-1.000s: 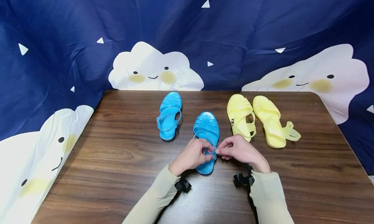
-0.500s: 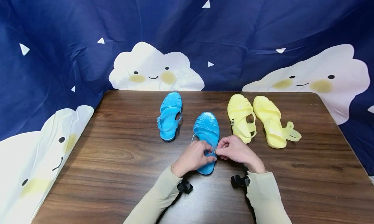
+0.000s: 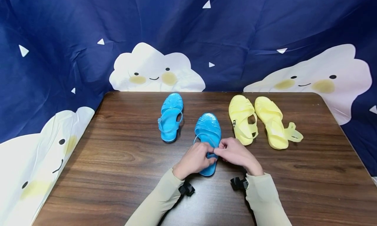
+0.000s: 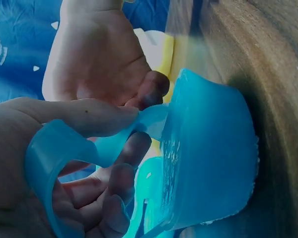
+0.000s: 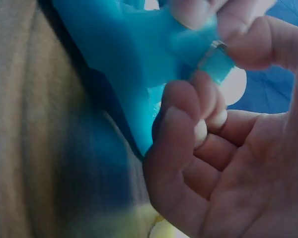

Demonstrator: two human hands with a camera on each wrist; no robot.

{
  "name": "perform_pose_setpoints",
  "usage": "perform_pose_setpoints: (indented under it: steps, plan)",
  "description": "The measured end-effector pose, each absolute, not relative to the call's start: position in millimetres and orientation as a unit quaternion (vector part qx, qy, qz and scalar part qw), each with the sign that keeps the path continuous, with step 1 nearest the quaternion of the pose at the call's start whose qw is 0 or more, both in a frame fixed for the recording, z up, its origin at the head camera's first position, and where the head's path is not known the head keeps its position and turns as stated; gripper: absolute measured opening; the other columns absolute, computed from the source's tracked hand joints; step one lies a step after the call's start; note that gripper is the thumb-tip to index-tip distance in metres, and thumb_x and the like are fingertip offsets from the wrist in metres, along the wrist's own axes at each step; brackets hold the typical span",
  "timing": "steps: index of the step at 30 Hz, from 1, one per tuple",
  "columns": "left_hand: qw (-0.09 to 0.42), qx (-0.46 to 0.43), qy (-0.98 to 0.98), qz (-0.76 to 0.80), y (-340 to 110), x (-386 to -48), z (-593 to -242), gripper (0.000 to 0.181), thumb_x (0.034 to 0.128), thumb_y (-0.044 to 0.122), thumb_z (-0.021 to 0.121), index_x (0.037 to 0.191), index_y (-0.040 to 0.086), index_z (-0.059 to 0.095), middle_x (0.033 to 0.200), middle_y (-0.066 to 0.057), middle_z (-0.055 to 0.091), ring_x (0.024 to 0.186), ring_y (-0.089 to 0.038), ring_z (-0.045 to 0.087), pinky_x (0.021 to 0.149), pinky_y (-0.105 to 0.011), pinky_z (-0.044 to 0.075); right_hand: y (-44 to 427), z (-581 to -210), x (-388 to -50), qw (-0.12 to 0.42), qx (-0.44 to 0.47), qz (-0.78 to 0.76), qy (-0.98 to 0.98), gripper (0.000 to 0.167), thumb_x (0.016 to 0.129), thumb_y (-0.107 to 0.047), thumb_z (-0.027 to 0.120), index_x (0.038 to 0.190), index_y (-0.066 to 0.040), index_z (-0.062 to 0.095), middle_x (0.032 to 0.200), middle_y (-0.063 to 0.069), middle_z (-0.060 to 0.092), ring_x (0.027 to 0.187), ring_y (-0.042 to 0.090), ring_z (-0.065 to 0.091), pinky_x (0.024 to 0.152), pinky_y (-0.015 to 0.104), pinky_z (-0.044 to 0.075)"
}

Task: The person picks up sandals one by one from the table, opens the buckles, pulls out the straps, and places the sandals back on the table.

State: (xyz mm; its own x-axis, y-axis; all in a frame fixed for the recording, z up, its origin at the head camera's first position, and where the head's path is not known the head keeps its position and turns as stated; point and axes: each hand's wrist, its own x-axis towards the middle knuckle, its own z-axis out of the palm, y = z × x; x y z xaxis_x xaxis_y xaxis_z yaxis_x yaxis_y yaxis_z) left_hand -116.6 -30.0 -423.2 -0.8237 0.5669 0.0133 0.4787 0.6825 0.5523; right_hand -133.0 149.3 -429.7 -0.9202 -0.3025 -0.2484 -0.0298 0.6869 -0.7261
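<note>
A translucent blue jelly sandal [image 3: 207,123] lies toe away from me in the middle of the table, its heel end between both hands. My left hand [image 3: 192,160] pinches its ankle strap between thumb and fingers; in the left wrist view the strap [image 4: 57,153] loops back over that hand, beside the thick heel [image 4: 213,153]. From the right side, my right hand [image 3: 237,153] holds the strap by the small metal buckle [image 5: 212,51], a short strap end [image 5: 221,68] showing there. Fingertips partly hide the buckle.
The matching blue sandal [image 3: 169,121] stands to the left, its strap looped. Two yellow sandals [image 3: 241,111] lie at the right, one with its strap spread outward [image 3: 294,134]. A dark wooden table [image 3: 103,160] carries everything; a blue cloud-patterned cloth [image 3: 229,29] hangs behind.
My right hand has shifted slightly left, closer to the left hand at the strap. The left hand and the sandals stay almost where they were.
</note>
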Motion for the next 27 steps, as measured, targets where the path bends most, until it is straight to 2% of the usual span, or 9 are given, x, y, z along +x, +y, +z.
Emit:
perform_pose_setpoints:
  steps: [8,13,16,20,27]
  plan:
    - [0.075,0.289,0.912,0.281,-31.3,-117.4,-425.5,0.008,0.0881,0.022,0.071,0.092,0.015,0.074,0.088,0.003,0.069,0.081,-0.008,0.062,0.071,-0.021,0.05,143.1,-429.6,-130.9,0.189,-0.083,-0.393,0.896,0.022,0.083,-0.022,0.055,0.066,-0.012,0.047,0.059,0.002,0.054,0.054,0.015,0.058,0.053,0.029,0.046]
    - [0.071,0.293,0.909,0.288,-32.1,-117.7,-426.8,0.011,0.0878,0.021,0.071,0.096,0.015,0.075,0.091,0.002,0.07,0.086,-0.01,0.064,0.074,-0.021,0.051,141.2,-429.3,-131.1,0.195,-0.074,-0.405,0.89,0.021,0.085,-0.02,0.053,0.066,-0.011,0.049,0.061,0.005,0.058,0.053,0.017,0.059,0.054,0.03,0.048]
    - [0.066,0.296,0.907,0.293,-32.5,-117.9,-426.9,0.011,0.0876,0.02,0.072,0.096,0.014,0.076,0.088,0.002,0.07,0.083,-0.009,0.064,0.071,-0.019,0.049,142.7,-429.1,-132.1,0.202,-0.074,-0.415,0.884,0.019,0.085,-0.02,0.052,0.069,-0.01,0.05,0.063,0.006,0.06,0.054,0.017,0.06,0.054,0.03,0.05]
    - [0.064,0.295,0.908,0.29,-32.3,-117.9,-426.7,0.01,0.0876,0.021,0.072,0.092,0.013,0.076,0.084,0.002,0.069,0.077,-0.007,0.061,0.067,-0.016,0.046,151.8,-428.9,-133.0,0.2,-0.098,-0.425,0.877,0.014,0.085,-0.019,0.057,0.075,-0.009,0.054,0.065,0.004,0.06,0.056,0.015,0.062,0.056,0.03,0.052]
    - [0.072,0.283,0.915,0.277,-30.0,-116.8,-425.5,0.013,0.0879,0.022,0.071,0.095,0.013,0.077,0.092,0.002,0.071,0.085,-0.009,0.065,0.071,-0.019,0.05,167.7,-422.1,-132.2,0.222,-0.138,-0.462,0.847,0.02,0.087,-0.021,0.069,0.086,-0.002,0.064,0.076,0.009,0.067,0.063,0.017,0.064,0.061,0.03,0.056]
